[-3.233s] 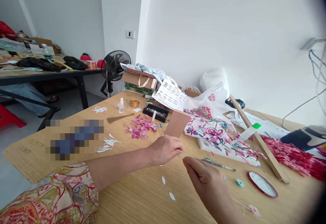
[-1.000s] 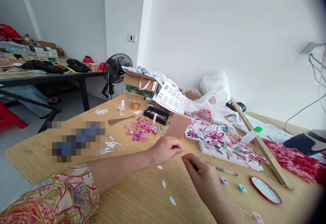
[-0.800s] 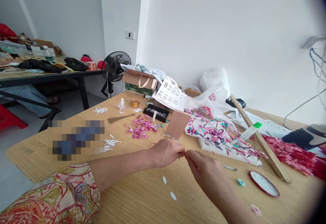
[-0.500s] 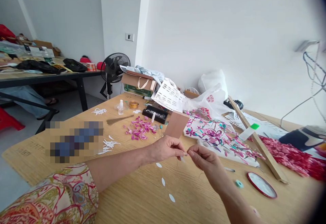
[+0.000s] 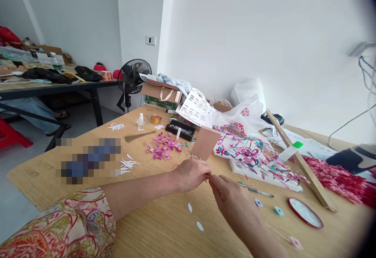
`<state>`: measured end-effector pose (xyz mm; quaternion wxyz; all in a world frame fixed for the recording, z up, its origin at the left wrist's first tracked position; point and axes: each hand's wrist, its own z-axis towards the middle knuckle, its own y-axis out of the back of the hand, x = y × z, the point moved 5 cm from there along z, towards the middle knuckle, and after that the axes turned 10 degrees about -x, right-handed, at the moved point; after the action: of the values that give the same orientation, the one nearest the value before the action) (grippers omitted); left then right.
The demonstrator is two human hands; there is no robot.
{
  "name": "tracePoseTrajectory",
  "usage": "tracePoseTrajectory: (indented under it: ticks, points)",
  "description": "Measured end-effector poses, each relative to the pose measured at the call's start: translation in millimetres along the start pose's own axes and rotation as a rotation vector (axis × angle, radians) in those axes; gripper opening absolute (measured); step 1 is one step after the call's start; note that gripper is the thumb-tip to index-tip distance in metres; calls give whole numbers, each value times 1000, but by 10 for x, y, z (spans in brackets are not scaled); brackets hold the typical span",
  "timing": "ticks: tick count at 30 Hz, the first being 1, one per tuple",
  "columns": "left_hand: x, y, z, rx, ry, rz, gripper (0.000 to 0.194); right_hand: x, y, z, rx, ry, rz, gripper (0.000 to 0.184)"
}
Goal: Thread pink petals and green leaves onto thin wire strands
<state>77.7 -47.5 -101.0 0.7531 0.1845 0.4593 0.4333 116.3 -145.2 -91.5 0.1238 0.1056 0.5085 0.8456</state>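
Observation:
My left hand [image 5: 194,175] is closed in a pinch over the middle of the table. My right hand [image 5: 230,195] is closed too, its fingertips against the left ones. Between them is something tiny, mostly hidden by the fingers; a moment ago a small white petal-shaped piece showed below the left fingertips. A fine pale thread [image 5: 276,232] runs from a pink spool [image 5: 295,243] to beneath my right forearm. On the table below the hands lie two loose white petal-shaped pieces, an upper piece [image 5: 190,208] and a lower piece [image 5: 199,226].
Pink petals [image 5: 163,146] and white slivers [image 5: 127,165] lie left of a wooden block [image 5: 206,143]. Purple flower sprays [image 5: 252,152] rest on white foam. To the right are tweezers [image 5: 258,190], a lilac spool [image 5: 258,203], a teal spool [image 5: 279,211], a red-rimmed oval [image 5: 305,213] and a wooden bar [image 5: 305,168].
My hands part slightly and meet again, the right hand turning so its back hides the fingertips. Tweezers and the lilac spool, covered half a second ago, show again. The view shifts slightly.

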Motion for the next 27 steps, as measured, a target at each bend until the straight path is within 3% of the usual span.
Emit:
tracePoseTrajectory:
  ticks: [3, 6, 9, 11, 15, 20, 24, 27]
  points:
    - [-12, -39, -2, 98, 14, -152, 10, -121, 100, 75, 59, -8, 193, 26]
    - [-2, -41, 8, 136, 178, -500, 7, -307, 88, 106, 104, -151, 458, 25]
    - [7, -18, 21, 85, 326, -796, 11, -408, -46, 78, 92, -342, 771, 23]
    - [24, 11, 34, -4, 367, -867, 13, -404, -151, 53, 59, -427, 959, 22]
    - [106, 33, 40, -163, 429, -793, 11, -353, -285, 49, 17, -471, 1005, 23]
    - [186, 7, 32, -219, 438, -631, 12, -384, -248, 120, -162, -423, 870, 20]
    - [214, -9, 24, -240, 425, -590, 12, -400, -360, 88, -91, -614, 1040, 21]
    - [234, -27, 15, -243, 436, -580, 12, -358, -381, 58, -117, -696, 1182, 22]
